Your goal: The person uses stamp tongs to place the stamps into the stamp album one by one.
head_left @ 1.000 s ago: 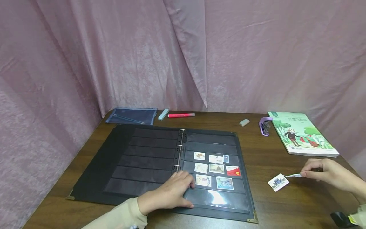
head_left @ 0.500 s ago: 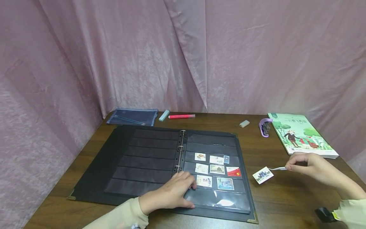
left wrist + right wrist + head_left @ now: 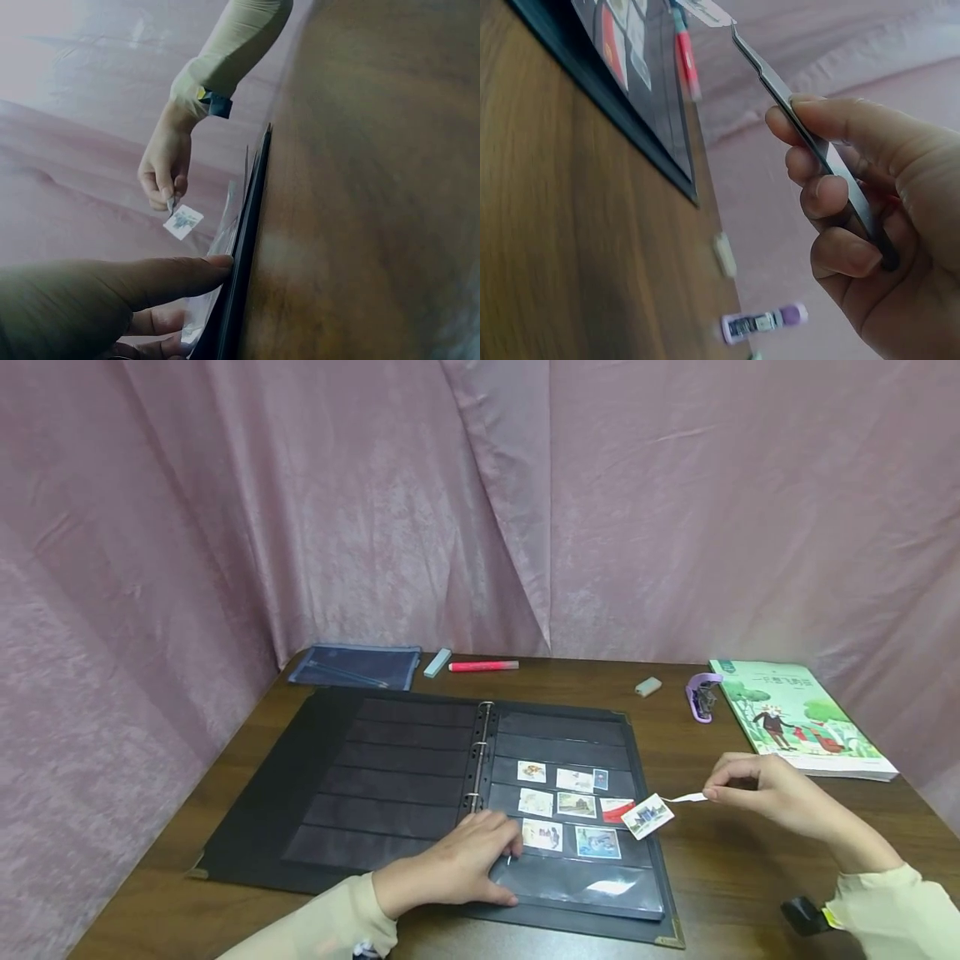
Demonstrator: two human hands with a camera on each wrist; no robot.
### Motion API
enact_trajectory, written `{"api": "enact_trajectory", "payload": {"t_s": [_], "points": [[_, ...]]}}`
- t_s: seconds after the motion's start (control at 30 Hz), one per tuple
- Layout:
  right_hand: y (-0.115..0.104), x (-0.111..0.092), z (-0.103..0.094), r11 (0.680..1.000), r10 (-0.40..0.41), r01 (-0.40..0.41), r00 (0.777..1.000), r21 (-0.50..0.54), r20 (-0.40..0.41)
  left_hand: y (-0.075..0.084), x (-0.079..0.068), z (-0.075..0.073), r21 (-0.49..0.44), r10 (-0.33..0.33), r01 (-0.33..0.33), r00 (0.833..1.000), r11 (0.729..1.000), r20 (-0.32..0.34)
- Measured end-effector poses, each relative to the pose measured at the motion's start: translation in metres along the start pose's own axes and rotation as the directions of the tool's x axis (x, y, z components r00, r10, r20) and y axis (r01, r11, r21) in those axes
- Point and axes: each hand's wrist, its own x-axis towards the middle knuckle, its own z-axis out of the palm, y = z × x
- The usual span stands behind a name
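Observation:
My right hand [image 3: 780,802] grips a pair of metal tweezers [image 3: 832,161] with bent tips. The tips pinch the corner of a white-edged stamp [image 3: 648,816] with a bluish picture, which hangs over the right edge of an open black stamp album [image 3: 255,810]. Behind it, a red and white stamp [image 3: 615,810] is partly hidden. Several more stamps sit in the strips of the right page, including a blue one [image 3: 597,842]. My left hand [image 3: 457,864] rests on that page's lower left, thumb straight against the album's near edge.
Along the back lie a blue mesh pouch [image 3: 356,666], a light blue box [image 3: 437,662], a red marker [image 3: 483,667] and a white eraser [image 3: 648,687]. A purple stapler-like tool [image 3: 702,697] and a green book [image 3: 802,718] are at the right.
My right hand has moved left with the tweezers, bringing the stamp from over the wooden table to above the album's right edge. The left hand has stayed on the page.

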Motion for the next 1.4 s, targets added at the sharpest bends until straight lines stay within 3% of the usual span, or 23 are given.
{"api": "enact_trajectory", "payload": {"t_s": [0.3, 0.67, 0.83, 1.07, 1.4], "points": [[-0.006, 0.017, 0.022, 0.999, 0.018, -0.020, 0.999, 0.046, 0.038, 0.001, 0.002, -0.002, -0.029, 0.003, -0.002, 1.000, 1.000, 0.011], [-0.020, 0.034, 0.054, 0.991, 0.109, -0.112, 0.993, 0.067, 0.046, -0.001, 0.002, -0.002, -0.038, -0.009, 0.010, 1.000, 0.999, 0.016], [-0.025, 0.037, 0.072, 0.987, 0.150, -0.151, 0.989, 0.062, 0.016, -0.002, 0.003, -0.001, -0.034, -0.013, 0.013, 1.000, 0.999, 0.013], [-0.035, 0.035, 0.092, 0.993, 0.111, -0.108, 0.991, 0.044, -0.076, -0.001, 0.004, -0.001, -0.034, -0.013, 0.014, 1.000, 0.999, 0.019], [-0.052, 0.031, 0.111, 0.991, 0.131, -0.130, 0.983, 0.011, -0.128, -0.001, 0.001, -0.001, -0.038, -0.005, 0.006, 1.000, 0.999, 0.018]]}}
